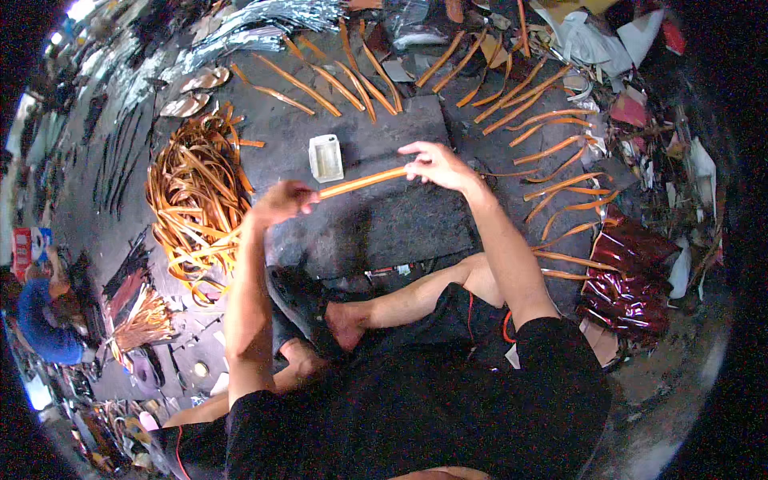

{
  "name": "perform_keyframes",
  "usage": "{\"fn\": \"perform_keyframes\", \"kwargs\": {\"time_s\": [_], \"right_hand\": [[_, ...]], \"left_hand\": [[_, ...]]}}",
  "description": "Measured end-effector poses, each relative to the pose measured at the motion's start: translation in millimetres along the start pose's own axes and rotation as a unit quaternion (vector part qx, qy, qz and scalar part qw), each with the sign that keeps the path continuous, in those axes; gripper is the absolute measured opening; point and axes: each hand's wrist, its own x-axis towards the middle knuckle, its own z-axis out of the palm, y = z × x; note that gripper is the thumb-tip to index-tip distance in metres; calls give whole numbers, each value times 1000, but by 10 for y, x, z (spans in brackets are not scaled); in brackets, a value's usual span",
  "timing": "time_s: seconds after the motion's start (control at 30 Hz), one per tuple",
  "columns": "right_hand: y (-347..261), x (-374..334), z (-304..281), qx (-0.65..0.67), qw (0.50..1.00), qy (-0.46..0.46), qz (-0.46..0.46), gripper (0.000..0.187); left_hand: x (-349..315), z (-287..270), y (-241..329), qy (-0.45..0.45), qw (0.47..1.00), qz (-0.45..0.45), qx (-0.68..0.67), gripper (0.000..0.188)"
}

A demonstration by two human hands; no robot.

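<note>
Between my two hands I hold one orange strip (362,182), almost level, a little above the dark mat (384,216) that lies on the floor. My left hand (282,201) is closed around the lower end, the fingers wrapped so tight that the tip of the strip is hidden inside. My right hand (432,162) pinches the other end with thumb and first fingers, and the remaining fingers stand loose and spread. I judge that holding both ends keeps the strip straight and stretched, so it does not curl.

Just behind the strip, a small white box (326,158) stands on the mat, close to both hands, I think so that I can reach it without moving my body. To my left a big tangled pile of orange strips (196,200) lies on the floor, near my left arm. Many finished-looking strips (552,152) are laid apart in a fan around the far and right edge of the mat, each one separate, perhaps so that they do not stick together. At my right side a dark red shiny sheet (628,280) lies crumpled. I sit cross-legged, and my bare foot (344,324) rests below the mat. Far left, another person in blue (40,316) is working.
</note>
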Motion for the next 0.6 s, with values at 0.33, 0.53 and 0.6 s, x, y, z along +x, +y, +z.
{"fn": "perform_keyframes", "kwargs": {"time_s": [0.33, 0.53, 0.6], "right_hand": [[-133, 664, 1019, -430, 863, 191, -183, 67], [-150, 1023, 1368, -427, 859, 188, -213, 73], [-199, 989, 1354, -432, 863, 169, -200, 69]], "left_hand": [[571, 703, -586, 137, 990, -23, 5, 24], [516, 703, -572, 184, 981, 47, 43, 24], [506, 740, -595, 214, 974, 52, 46, 23]]}}
